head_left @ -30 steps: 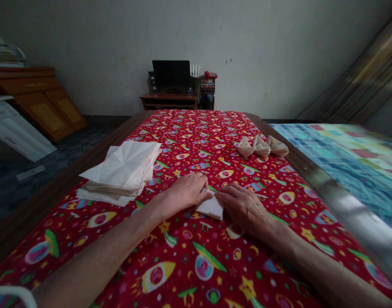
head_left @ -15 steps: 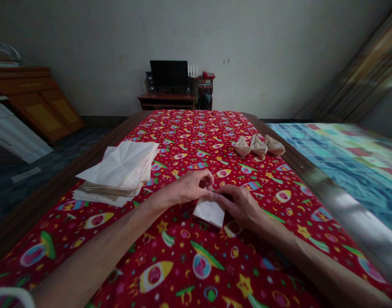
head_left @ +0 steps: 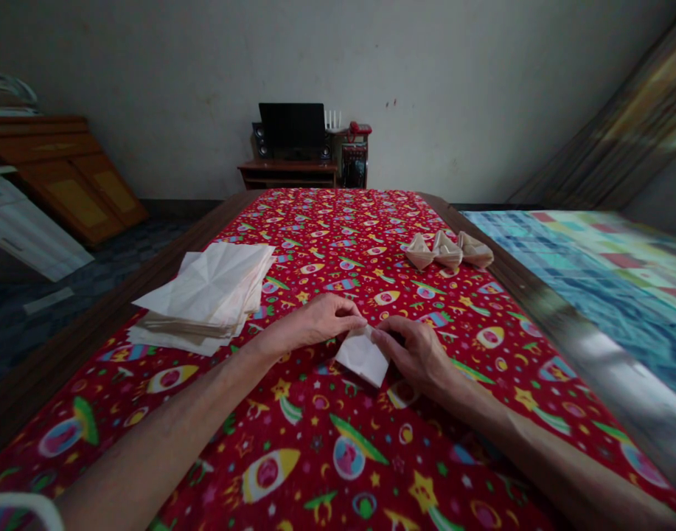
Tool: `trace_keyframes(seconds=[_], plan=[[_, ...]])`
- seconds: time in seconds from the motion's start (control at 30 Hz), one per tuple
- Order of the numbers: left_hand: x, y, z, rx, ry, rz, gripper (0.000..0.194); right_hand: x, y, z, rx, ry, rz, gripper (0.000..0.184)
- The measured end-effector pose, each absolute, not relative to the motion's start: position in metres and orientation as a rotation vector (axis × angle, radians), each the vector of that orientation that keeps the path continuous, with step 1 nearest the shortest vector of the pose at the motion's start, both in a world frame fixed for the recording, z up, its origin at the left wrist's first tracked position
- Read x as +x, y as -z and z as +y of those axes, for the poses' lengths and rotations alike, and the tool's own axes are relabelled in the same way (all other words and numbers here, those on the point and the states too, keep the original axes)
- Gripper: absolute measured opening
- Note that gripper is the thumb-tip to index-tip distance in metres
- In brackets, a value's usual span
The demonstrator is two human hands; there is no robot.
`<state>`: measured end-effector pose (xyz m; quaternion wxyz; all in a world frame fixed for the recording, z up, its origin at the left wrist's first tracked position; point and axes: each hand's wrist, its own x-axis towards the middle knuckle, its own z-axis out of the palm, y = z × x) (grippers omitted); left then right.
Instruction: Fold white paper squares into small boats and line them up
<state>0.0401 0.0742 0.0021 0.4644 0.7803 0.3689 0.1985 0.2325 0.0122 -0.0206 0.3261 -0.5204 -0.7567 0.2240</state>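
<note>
Between my hands is a small folded piece of white paper (head_left: pixel 364 358), several layers thick, lying on the red patterned tablecloth (head_left: pixel 315 457). My left hand (head_left: pixel 327 318) pinches its far upper edge between thumb and fingertips. On the right side of the paper, my right hand (head_left: pixel 413 345) grips the edge with the thumb on top and the fingers curled behind. The fingertips of both hands are close together at the paper's top. What lies under the fingers is hidden.
A stack of creased white paper sheets (head_left: pixel 205 287) lies to the left. Toward the right edge stand three folded paper shapes (head_left: pixel 448 252) in a row. A desk with a monitor (head_left: pixel 292 127) is beyond the table's far end. A bed (head_left: pixel 597 273) adjoins the right.
My left fingers have come down and closed on the paper's top edge, where they were raised and curled before. My right thumb has drawn back slightly, and more of the paper shows.
</note>
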Motion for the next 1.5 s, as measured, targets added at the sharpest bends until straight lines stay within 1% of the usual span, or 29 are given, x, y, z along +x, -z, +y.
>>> trace_keyframes(seconds=[0.27, 0.6, 0.77, 0.93, 1.0, 1.17, 1.33, 1.5], plan=[[0.043, -0.002, 0.073, 1.806, -0.510, 0.998, 0.019, 0.231, 0.020, 0.009, -1.384, -0.589, -1.961, 0.026], [0.048, -0.012, 0.066, 2.014, -0.681, 1.069, 0.014, 0.230, 0.016, 0.011, -1.448, -0.645, -1.860, 0.029], [0.051, -0.009, 0.064, 1.911, -0.749, 1.091, 0.017, 0.230, 0.014, 0.012, -1.423, -0.667, -1.830, 0.029], [0.053, 0.002, 0.064, 1.719, -0.667, 0.968, 0.030, 0.229, 0.015, 0.011, -1.425, -0.659, -1.820, 0.029], [0.054, 0.003, 0.063, 1.747, -0.640, 0.979, 0.031, 0.229, 0.016, 0.011, -1.415, -0.665, -1.823, 0.028], [0.054, -0.004, 0.061, 1.861, -0.651, 1.039, 0.027, 0.229, 0.015, 0.011, -1.423, -0.683, -1.837, 0.028], [0.053, -0.002, 0.061, 1.924, -0.628, 1.058, 0.034, 0.229, 0.013, 0.012, -1.429, -0.709, -1.841, 0.030], [0.050, 0.000, 0.066, 2.157, -0.684, 1.158, 0.041, 0.228, 0.013, 0.014, -1.440, -0.710, -1.858, 0.031]])
